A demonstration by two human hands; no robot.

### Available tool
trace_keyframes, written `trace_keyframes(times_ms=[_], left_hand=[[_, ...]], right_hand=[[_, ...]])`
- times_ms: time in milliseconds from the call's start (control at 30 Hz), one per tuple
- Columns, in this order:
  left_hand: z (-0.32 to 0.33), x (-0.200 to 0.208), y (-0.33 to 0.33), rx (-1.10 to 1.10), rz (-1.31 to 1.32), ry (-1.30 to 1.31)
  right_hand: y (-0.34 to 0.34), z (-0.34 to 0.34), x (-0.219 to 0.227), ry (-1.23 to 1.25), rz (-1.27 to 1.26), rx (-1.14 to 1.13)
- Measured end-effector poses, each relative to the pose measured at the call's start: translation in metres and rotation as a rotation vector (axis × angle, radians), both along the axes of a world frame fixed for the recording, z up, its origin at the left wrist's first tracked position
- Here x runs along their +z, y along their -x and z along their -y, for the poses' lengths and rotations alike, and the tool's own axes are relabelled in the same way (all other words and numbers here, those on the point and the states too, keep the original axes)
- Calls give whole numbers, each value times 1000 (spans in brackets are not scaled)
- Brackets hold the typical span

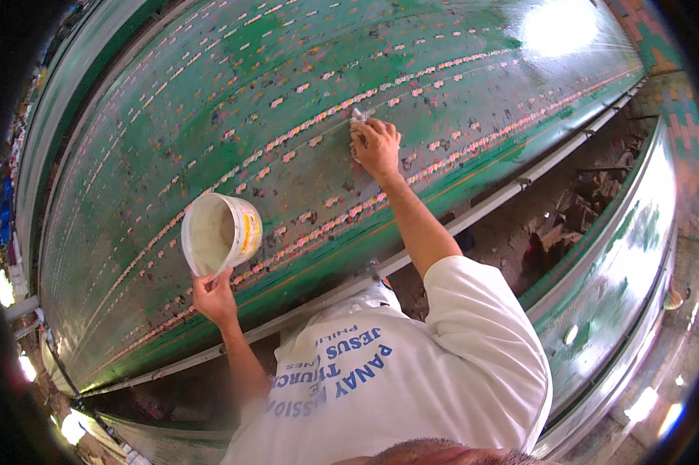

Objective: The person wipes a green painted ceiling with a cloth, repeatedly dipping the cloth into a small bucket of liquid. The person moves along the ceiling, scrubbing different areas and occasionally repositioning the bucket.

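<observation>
My left hand (pixel 216 301) grips the lower rim of a white plastic bucket (pixel 234 225) with a yellow label. The bucket is tipped on its side, its mouth turned to the left, above the printed surface. My right hand (pixel 379 152) is closed on a crumpled pale cloth (pixel 357 116), pressed against that same surface. Under both hands stretches a long green table (pixel 411 56), smeared and printed with rows of small pink, white and yellow flower shapes. What is inside the bucket is hard to make out.
A metal rail (pixel 473 216) runs along the table's near edge. Beyond it lies a gap with rubble (pixel 578 205). Another shiny green table (pixel 609 298) stands to the right, and a further one (pixel 86 58) at the far left. Patterned floor tiles (pixel 681 128) show at right.
</observation>
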State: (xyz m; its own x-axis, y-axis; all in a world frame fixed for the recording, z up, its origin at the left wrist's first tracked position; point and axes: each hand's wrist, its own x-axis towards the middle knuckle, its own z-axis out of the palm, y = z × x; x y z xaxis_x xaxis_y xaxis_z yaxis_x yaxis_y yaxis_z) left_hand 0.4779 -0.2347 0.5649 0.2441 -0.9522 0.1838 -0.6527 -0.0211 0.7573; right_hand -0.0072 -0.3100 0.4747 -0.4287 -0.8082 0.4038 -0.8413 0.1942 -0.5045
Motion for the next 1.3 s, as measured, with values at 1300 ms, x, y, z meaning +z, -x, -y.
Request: trace_keyframes(times_ms=[1300], left_hand=[[-93,-49,-400,85,-375,194]], right_hand=[[-354,-86,-45,-122,-172,-416]])
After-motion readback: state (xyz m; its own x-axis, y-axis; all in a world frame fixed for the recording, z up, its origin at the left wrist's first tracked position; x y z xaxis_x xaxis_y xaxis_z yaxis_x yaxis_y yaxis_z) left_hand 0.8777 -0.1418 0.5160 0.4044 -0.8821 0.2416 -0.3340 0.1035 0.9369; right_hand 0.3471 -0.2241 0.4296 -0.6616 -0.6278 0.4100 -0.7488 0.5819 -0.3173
